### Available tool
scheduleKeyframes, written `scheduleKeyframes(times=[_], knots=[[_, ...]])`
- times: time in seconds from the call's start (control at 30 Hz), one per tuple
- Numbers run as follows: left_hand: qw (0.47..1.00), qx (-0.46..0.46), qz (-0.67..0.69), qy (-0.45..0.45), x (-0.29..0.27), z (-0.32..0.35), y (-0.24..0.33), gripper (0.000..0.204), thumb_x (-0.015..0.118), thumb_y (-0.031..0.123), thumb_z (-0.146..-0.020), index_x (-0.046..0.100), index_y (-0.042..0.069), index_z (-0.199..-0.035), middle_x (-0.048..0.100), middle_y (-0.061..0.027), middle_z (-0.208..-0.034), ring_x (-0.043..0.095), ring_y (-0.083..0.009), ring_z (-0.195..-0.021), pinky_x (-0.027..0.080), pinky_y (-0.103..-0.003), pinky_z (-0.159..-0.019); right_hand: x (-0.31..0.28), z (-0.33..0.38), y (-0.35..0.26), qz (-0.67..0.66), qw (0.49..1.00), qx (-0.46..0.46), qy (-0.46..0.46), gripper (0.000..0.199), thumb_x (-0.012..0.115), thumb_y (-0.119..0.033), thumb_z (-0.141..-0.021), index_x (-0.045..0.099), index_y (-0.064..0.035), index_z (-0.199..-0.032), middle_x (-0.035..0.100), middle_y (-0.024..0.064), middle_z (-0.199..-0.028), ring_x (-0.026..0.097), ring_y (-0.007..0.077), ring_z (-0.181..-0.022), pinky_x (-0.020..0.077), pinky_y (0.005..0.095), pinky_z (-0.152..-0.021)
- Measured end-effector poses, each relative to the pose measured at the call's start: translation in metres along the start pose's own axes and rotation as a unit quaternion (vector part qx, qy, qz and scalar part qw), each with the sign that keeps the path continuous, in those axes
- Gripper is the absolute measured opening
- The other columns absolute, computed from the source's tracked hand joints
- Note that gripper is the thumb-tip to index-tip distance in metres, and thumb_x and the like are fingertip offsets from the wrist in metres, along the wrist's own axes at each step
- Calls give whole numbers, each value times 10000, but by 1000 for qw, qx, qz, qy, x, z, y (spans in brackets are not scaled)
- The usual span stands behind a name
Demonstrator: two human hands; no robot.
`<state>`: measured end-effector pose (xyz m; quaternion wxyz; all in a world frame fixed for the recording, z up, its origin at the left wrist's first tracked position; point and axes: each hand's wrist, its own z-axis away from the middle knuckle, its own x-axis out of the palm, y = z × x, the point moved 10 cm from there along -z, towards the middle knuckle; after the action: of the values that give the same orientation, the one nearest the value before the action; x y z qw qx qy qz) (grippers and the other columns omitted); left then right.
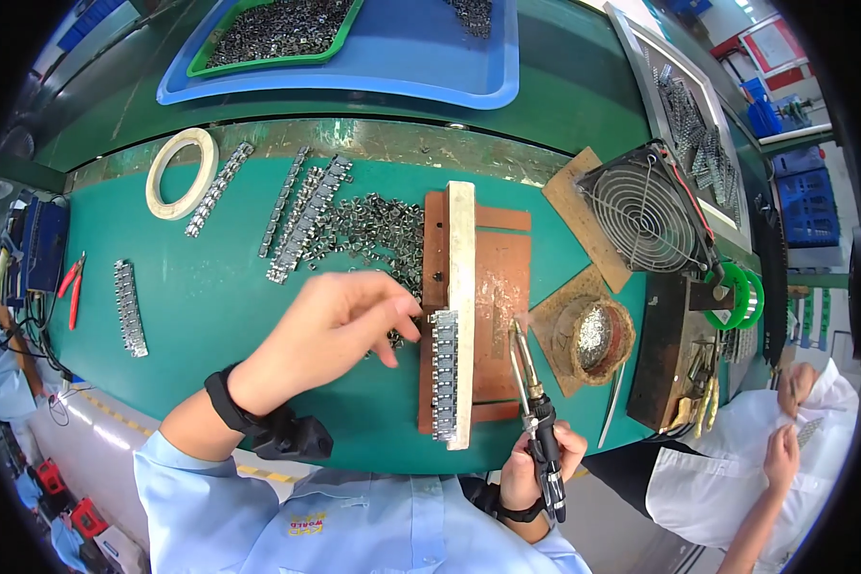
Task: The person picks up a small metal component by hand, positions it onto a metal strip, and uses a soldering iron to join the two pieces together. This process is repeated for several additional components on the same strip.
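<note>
- Right now the left hand (330,325) has its fingertips (407,308) pinched loosely together at the edge of the heap of small metal clips (378,234); whether a clip sits between them cannot be told.
- Just beside those fingertips, a row of clips (444,368) stands lined up along a pale bar (461,306), which lies lengthwise on a brown board (496,287).
- The right hand (538,469) is closed in a fist around the black handle of a soldering iron (534,411), whose tip points up toward the board, near the bar but apart from it.
- Right of the iron, a round tin of silvery solder dross (595,335) sits on a brown pad, with a small wire-guarded fan (646,210) behind it and a green reel (737,297) beside that.
- Left of the heap lie finished strips of clips (301,220), another strip (129,308), a roll of cream tape (180,172) and red-handled cutters (72,287), all on the green bench mat (210,297).
- At the far edge, a blue tray (421,67) holds a green tray (275,33) full of clips.
- At lower right, another person in a white coat (737,478) sits with hands raised.
</note>
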<state>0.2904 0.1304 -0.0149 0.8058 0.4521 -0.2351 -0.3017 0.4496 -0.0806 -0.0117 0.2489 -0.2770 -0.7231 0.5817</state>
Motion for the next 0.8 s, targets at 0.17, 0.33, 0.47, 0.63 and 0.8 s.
scheduleKeyframes(times=[0.17,0.33,0.47,0.63,0.8], knots=[[955,124,-250,101,-24,25,31,147,606,107,-803,556,16,-906,589,-67,-780,579,-140,-625,454,-246,-559,-2,1,-3,13,1000,-4,-3,542,739,-184,-683,392,-74,-1086,428,53,-897,463,123,-741,397,203,-575],[855,233,-452,102,12,47,26,208,643,65,-718,554,52,-905,513,-83,-819,561,-224,-690,465,-311,-576,5,0,-5,21,999,-21,-43,519,716,-158,-693,388,-63,-1084,431,59,-874,459,127,-695,392,208,-563],[822,257,-492,125,23,44,28,209,642,35,-703,560,51,-895,489,-90,-834,545,-245,-710,463,-321,-596,4,-3,-10,18,999,-32,-14,496,698,-134,-696,390,-53,-1077,431,63,-832,450,131,-647,379,212,-544],[813,269,-499,130,13,26,35,195,626,26,-713,558,48,-895,498,-97,-847,548,-265,-735,459,-339,-609,4,-1,-10,29,998,-42,-24,480,689,-125,-700,396,-51,-1073,427,64,-799,448,134,-631,369,219,-534],[816,292,-477,143,0,39,54,224,614,37,-713,538,55,-923,489,-97,-848,550,-277,-741,466,-368,-597,4,-2,-8,29,999,-31,-26,477,690,-143,-710,398,-49,-1074,428,63,-796,451,135,-636,369,221,-535]])
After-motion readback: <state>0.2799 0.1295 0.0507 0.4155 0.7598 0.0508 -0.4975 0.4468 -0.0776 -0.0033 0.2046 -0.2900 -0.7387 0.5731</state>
